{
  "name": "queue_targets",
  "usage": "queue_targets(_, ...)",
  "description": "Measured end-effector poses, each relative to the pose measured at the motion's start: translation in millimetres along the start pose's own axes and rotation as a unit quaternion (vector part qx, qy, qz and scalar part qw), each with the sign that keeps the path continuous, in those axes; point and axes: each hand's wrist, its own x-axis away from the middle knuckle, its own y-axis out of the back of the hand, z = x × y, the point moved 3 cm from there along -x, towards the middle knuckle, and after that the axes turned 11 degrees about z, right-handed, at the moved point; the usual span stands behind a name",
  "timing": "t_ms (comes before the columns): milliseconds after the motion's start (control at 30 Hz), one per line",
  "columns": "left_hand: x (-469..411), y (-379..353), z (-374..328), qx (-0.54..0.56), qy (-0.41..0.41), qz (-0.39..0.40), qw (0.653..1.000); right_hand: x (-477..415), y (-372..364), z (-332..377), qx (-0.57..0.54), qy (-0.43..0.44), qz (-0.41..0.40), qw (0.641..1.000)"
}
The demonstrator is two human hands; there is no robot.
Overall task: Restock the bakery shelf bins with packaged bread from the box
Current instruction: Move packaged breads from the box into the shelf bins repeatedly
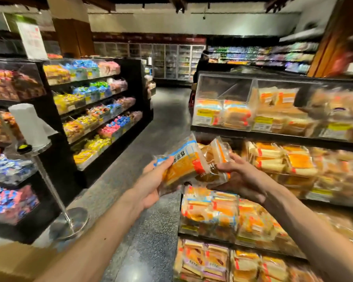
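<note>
Only the person's two arms show, from forearm to fingertips. The left forearm [102, 237] is bare along its whole visible length, slim at the wrist and broader toward the lower edge of the view. The left hand [151, 186] is bare too, with a faint crease across the heel of the palm. The right forearm [306, 224] is likewise uncovered, long and lean, its underside in shadow. The right hand [243, 178] is bare, and low ridges of tendon run along its back toward the knuckles. The fingers on both hands are slender. The nails are too blurred to make out.
</note>
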Motion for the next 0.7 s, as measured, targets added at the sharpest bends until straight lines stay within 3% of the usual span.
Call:
queue_targets(200,-69.7,-71.0,-6.3,0.007,0.060,0.116,0.991,-11.6,91.5,33.9,0.024,0.041,-0.098,0.994)
queue_targets(433,-169.7,-94.6,-45.6,-0.070,0.012,0.129,0.989,-62.9,145.8,64.8,-0.008,0.091,-0.123,0.988)
queue_targets(600,-264.7,-99.8,-130.3,-0.128,-0.124,0.114,0.977,-118.0,174.0,119.7,0.031,0.144,-0.143,0.979)
queue_targets(700,-319.4,-107.2,-197.2,-0.226,-0.265,0.111,0.931,-150.3,181.4,164.9,0.058,0.170,-0.165,0.970)
